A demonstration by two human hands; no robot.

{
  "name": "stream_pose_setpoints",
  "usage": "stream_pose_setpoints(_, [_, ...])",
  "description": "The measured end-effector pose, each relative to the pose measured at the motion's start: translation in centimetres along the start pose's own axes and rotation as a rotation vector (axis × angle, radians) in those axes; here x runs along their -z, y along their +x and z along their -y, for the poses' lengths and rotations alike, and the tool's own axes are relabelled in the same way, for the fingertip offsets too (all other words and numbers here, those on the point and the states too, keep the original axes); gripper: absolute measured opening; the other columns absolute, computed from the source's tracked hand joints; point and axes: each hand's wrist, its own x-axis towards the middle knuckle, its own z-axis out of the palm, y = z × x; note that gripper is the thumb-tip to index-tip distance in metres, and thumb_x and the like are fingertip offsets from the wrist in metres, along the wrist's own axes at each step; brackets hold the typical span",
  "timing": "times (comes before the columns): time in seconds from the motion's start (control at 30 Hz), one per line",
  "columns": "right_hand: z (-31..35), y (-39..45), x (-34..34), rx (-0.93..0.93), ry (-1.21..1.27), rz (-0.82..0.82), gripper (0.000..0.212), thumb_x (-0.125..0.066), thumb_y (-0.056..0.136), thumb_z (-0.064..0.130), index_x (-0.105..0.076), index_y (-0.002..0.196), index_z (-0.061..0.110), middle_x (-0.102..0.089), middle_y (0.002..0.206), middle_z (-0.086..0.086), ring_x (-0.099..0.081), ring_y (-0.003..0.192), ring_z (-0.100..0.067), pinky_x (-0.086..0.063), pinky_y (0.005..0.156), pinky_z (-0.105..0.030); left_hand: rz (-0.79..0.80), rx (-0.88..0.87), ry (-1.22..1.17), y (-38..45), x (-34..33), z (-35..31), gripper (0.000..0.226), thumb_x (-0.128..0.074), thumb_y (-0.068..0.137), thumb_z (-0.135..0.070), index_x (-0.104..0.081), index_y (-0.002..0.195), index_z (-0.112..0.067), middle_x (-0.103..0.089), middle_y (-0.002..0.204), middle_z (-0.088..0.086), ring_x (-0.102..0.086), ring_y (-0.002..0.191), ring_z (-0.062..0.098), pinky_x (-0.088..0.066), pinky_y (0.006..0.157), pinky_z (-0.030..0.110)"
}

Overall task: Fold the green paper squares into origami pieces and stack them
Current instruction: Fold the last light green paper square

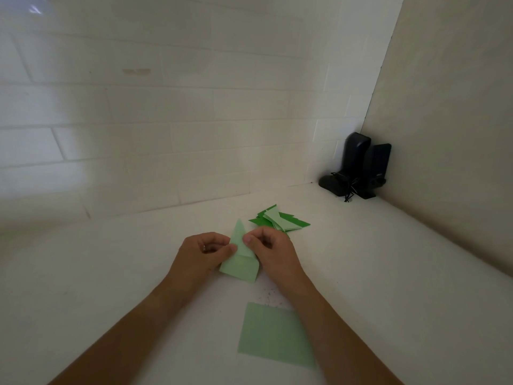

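Both grips, left hand (204, 250) and right hand (268, 247), pinching half-folded green paper (241, 263) beside folded stack (279, 221).

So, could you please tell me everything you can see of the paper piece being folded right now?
The half-folded paper is light green and matte, with a narrow point aimed away from the person and a wider squared end nearer them, a fold edge crossing between. It lies on the white table, near the stack of folded pieces. The left hand and right hand pinch it from either side.
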Motion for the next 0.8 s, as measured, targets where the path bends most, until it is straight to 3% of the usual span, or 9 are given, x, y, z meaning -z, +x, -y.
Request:
stream_pose_setpoints(0.2, [0.03, 0.0, -0.03, -0.014, 0.053, 0.053, 0.011, -0.073, 0.096, 0.026, -0.076, 0.092, 0.015, -0.075, 0.088, 0.0, -0.068, 0.083, -0.009, -0.055, 0.078, -0.029, -0.075, 0.004, -0.078, 0.04, 0.04, -0.17, 0.004, -0.081, 0.086, -0.008, -0.079, 0.089, -0.007, -0.077, 0.081, 0.015, -0.069, 0.072, 0.016, -0.055, 0.067, 0.023])
stream_pose_setpoints(0.47, [-0.1, 0.0, -0.03, 0.013, -0.004, 0.029, 0.011, -0.074, 0.096, 0.021, -0.073, 0.087, 0.015, -0.068, 0.077, 0.009, -0.059, 0.072, -0.002, -0.047, 0.068, -0.017, -0.066, -0.006, -0.107, -0.04, -0.06, -0.23, 0.002, -0.08, 0.087, -0.007, -0.079, 0.088, -0.009, -0.077, 0.079, 0.013, -0.071, 0.071, 0.014, -0.055, 0.063, 0.018])
stream_pose_setpoints(0.6, [0.0, -0.07, -0.12, -0.003, 0.003, 0.017, 0.013, -0.073, 0.096, 0.024, -0.073, 0.084, 0.019, -0.069, 0.077, 0.009, -0.061, 0.073, -0.004, -0.048, 0.068, -0.019, -0.072, -0.016, -0.107, -0.06, -0.12, -0.33, 0.003, -0.079, 0.087, -0.006, -0.079, 0.09, -0.006, -0.077, 0.08, 0.015, -0.071, 0.072, 0.016, -0.056, 0.064, 0.019])
stream_pose_setpoints(0.8, [0.24, -0.1, -0.1, 0.001, -0.006, 0.015, 0.018, -0.068, 0.1, 0.022, -0.071, 0.086, 0.012, -0.069, 0.076, 0.007, -0.061, 0.07, -0.005, -0.048, 0.065, -0.018, -0.108, 0.011, -0.213, 0.13, 0.02, -0.31, 0.006, -0.076, 0.089, -0.004, -0.077, 0.095, -0.003, -0.078, 0.083, 0.013, -0.072, 0.077, 0.019, -0.06, 0.075, 0.026])
